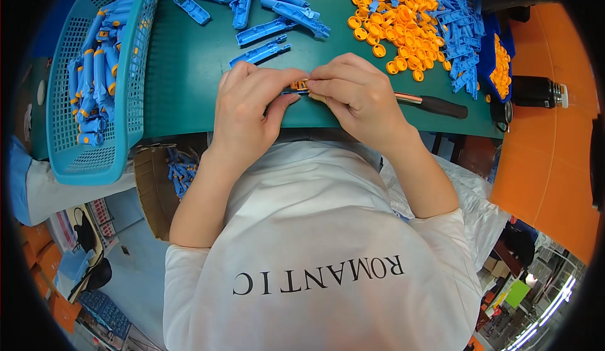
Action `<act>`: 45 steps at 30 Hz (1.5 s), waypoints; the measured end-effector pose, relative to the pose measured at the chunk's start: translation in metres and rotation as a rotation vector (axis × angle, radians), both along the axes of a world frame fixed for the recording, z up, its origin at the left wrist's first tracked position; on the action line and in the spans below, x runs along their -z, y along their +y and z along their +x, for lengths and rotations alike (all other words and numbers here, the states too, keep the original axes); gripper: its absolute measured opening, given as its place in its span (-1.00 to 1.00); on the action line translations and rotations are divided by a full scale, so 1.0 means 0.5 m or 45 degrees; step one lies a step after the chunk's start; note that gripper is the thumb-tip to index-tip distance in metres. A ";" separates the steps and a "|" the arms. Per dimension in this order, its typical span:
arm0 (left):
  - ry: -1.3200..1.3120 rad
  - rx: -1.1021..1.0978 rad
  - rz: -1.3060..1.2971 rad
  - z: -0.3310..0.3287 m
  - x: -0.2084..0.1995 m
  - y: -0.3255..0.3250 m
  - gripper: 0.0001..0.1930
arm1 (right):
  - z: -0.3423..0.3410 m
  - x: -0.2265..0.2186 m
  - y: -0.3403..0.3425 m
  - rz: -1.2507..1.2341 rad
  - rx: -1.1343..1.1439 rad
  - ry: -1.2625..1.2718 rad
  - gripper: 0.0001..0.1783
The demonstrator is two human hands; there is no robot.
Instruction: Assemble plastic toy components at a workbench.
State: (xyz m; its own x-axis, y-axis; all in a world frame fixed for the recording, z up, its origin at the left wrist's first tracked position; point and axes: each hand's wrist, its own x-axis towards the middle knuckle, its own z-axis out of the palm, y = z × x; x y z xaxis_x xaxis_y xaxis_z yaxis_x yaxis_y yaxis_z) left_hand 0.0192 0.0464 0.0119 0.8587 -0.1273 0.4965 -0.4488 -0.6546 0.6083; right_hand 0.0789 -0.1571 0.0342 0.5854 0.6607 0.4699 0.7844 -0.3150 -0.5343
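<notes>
My left hand [251, 102] and my right hand [360, 96] meet over the table's near edge, fingertips pinched together. Between them is a small blue plastic part with an orange piece [299, 86] in it; the fingers hide most of both. Just beyond lie loose blue half-shells [259, 53], long and hollow. Farther right spreads a heap of orange plastic rings [403, 33], bordered by a pile of slim blue clips [463, 42]. A dark-handled tool [441, 106] with a metal shaft rests beside my right hand.
A light-blue basket [135, 108] at left holds assembled blue pieces with orange ends. Below it stands a cardboard box [154, 187] containing blue parts. On the right are a blue bin [486, 61] of orange pieces and a black bottle [535, 91]. The table [183, 92] is green.
</notes>
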 end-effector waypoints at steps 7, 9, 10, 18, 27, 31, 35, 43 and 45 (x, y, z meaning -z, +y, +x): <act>-0.093 0.018 0.085 0.006 -0.008 -0.004 -0.72 | 0.001 0.004 -0.002 -0.034 -0.039 -0.063 -0.84; -0.051 0.070 0.026 0.012 -0.009 0.000 -0.72 | -0.002 0.009 0.000 -0.032 -0.027 -0.098 -0.85; -0.059 0.076 0.030 0.012 -0.007 0.000 -0.72 | -0.003 0.012 0.001 -0.034 -0.022 -0.125 -0.87; 0.010 0.117 -0.105 0.016 -0.010 0.000 -0.74 | 0.009 0.017 -0.008 0.018 -0.095 -0.081 -0.77; -0.045 0.092 -0.072 0.012 -0.004 -0.005 -0.77 | -0.103 0.024 0.012 -0.282 0.329 -0.452 -0.58; -0.071 0.077 -0.070 0.007 -0.002 -0.002 -0.76 | -0.043 -0.020 -0.077 0.096 0.340 -0.095 -0.60; -0.056 0.049 -0.058 0.003 -0.006 -0.011 -0.72 | 0.081 -0.053 -0.287 0.099 1.130 -0.051 -0.73; -0.028 0.046 -0.036 0.005 -0.010 -0.016 -0.71 | 0.224 -0.045 -0.342 -0.425 1.355 -0.044 -0.53; -0.063 0.056 -0.030 0.005 -0.005 -0.008 -0.70 | 0.244 -0.040 -0.352 -0.575 1.398 -0.056 -0.54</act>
State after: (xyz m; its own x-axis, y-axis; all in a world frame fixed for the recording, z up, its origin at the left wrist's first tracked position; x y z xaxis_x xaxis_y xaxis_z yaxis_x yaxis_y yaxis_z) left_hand 0.0219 0.0423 0.0146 0.8268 -0.1525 0.5414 -0.5069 -0.6193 0.5996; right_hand 0.2010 -0.3331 0.0543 0.9312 -0.0737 0.3570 -0.0083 -0.9834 -0.1815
